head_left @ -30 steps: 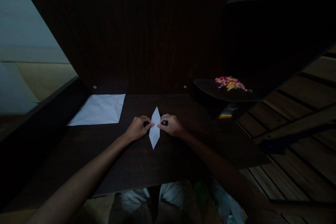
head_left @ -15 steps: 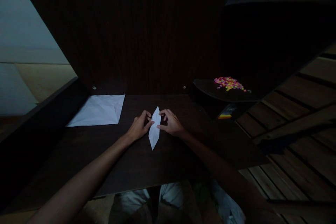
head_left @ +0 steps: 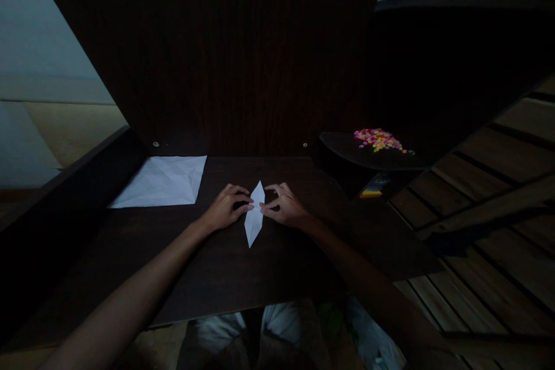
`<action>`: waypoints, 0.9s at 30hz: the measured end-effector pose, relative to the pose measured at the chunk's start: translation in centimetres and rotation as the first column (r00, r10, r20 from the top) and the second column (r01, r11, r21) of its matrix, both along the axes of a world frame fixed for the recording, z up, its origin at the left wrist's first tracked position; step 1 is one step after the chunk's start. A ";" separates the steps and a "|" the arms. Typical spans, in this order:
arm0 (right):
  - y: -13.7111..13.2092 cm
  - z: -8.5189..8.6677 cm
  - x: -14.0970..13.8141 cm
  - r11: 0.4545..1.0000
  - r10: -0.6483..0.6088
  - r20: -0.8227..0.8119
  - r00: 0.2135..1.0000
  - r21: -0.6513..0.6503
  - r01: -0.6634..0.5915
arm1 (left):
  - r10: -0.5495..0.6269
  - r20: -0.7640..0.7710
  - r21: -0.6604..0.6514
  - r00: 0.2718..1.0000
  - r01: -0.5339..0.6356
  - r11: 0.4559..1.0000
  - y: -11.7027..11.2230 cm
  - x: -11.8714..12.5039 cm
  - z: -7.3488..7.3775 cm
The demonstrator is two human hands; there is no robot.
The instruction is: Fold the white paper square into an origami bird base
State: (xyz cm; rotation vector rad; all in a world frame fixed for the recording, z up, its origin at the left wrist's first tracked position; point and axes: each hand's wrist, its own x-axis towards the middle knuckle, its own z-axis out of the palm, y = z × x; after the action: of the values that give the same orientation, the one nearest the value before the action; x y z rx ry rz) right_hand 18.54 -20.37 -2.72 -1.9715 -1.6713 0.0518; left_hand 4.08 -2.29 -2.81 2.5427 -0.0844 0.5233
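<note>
A narrow piece of folded white paper (head_left: 254, 222), pointed at both ends, lies on the dark desk between my hands. My left hand (head_left: 226, 206) is at its left edge, thumb on the paper near the middle and fingers curled beside the upper part. From the other side my right hand (head_left: 284, 204) has its thumb at the right edge, with its index finger by the upper right side. Both hands grip the paper by its edges. A crease runs lengthwise down it. The undersides of the fingers are hidden.
A larger creased white sheet (head_left: 167, 182) lies at the back left of the desk (head_left: 208, 277). On a low curved shelf (head_left: 338, 143) at the right sits a pile of small colourful pieces (head_left: 379, 140). A dark panel (head_left: 225, 69) rises behind; wooden slats (head_left: 498, 179) are at the right.
My left hand has shifted slightly left and its fingers have spread a little from the paper's upper edge. The right thumb has moved a little up; the paper has barely shifted.
</note>
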 end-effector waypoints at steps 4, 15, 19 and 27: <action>-0.5 0.1 0.3 0.997 0.057 0.015 0.998 -0.046 -0.056 | -0.027 -0.007 0.041 1.000 0.028 0.999 0.1 -0.6 0.1; -0.3 0.5 0.6 0.972 0.040 -0.059 0.997 -0.229 -0.052 | 0.182 -0.018 0.055 0.983 -0.180 0.982 -1.6 0.0 -0.3; -0.4 0.6 0.5 0.970 0.041 -0.059 0.997 -0.236 -0.054 | 0.192 -0.025 0.064 0.981 -0.190 0.980 -1.9 0.1 -0.3; -0.1 0.1 0.4 0.996 0.021 -0.089 0.996 -0.089 -0.029 | 0.196 -0.059 0.026 0.979 -0.195 0.981 -2.1 0.1 0.1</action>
State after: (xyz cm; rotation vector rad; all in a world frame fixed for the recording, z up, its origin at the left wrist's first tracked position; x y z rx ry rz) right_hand 18.95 -20.45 -2.66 -1.9838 -1.6630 0.2242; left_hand 4.23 -4.40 -2.67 2.5996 0.1852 0.5206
